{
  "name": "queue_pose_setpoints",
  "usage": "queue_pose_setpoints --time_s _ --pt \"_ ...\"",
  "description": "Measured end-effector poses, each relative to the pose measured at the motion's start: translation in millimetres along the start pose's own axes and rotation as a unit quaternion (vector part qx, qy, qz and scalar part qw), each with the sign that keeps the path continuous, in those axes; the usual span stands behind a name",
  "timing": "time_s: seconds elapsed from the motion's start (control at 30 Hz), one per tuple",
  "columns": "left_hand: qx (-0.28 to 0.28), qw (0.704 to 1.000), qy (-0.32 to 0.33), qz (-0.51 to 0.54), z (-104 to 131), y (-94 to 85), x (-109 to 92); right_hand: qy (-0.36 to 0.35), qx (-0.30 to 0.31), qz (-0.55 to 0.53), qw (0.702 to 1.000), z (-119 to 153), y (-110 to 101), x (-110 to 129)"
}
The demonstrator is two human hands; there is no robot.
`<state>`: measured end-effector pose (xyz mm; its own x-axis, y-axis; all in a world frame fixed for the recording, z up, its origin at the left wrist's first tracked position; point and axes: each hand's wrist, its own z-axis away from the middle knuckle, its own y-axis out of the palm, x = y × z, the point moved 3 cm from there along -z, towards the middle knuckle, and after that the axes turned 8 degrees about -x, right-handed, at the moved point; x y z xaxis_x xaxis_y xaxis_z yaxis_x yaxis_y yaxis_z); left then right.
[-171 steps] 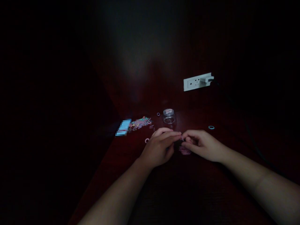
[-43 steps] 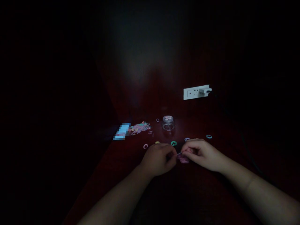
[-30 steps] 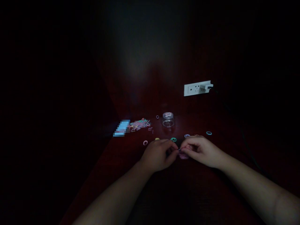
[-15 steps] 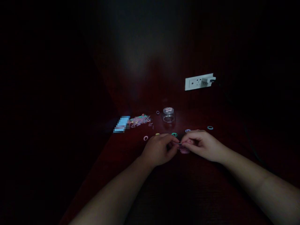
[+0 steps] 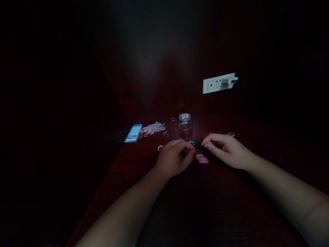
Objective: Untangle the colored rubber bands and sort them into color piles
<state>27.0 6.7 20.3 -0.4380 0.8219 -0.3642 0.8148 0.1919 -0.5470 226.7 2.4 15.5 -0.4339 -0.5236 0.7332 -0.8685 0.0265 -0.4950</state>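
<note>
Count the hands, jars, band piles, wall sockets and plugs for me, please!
Hands: 2, the left hand and the right hand
Band piles: 2, the mixed-colour pile and the pink pile
Clear jar: 1
Wall socket: 1
Plug: 1
Total: 7

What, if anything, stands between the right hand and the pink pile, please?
Nothing visible stands between the right hand and the pink pile, which lies just nearer the person than its fingertips. The left hand is close on the other side, and the thin band at its fingertips sticks out beside that gap.
</note>
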Motion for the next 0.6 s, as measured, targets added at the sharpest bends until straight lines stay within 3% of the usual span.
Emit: queue_pose_setpoints --time_s 0.13,0.23,0.4,0.6 --pt "-0.012 1.000 0.024 0.011 -1 -1.6 -3 0.076 0.057 -0.134 0.987 2 10 3" --pt "-0.005 0.999 0.035 0.014 0 -0.9 -4 0.095 0.088 -0.205 0.970 1 14 6" --pt "-0.003 0.999 0.046 0.020 1 0.0 -3 0.089 0.105 -0.217 0.966 -1 10 9" --pt "-0.004 0.998 0.056 0.017 0 -1.0 -4 0.128 0.122 -0.211 0.961 -1 11 4"
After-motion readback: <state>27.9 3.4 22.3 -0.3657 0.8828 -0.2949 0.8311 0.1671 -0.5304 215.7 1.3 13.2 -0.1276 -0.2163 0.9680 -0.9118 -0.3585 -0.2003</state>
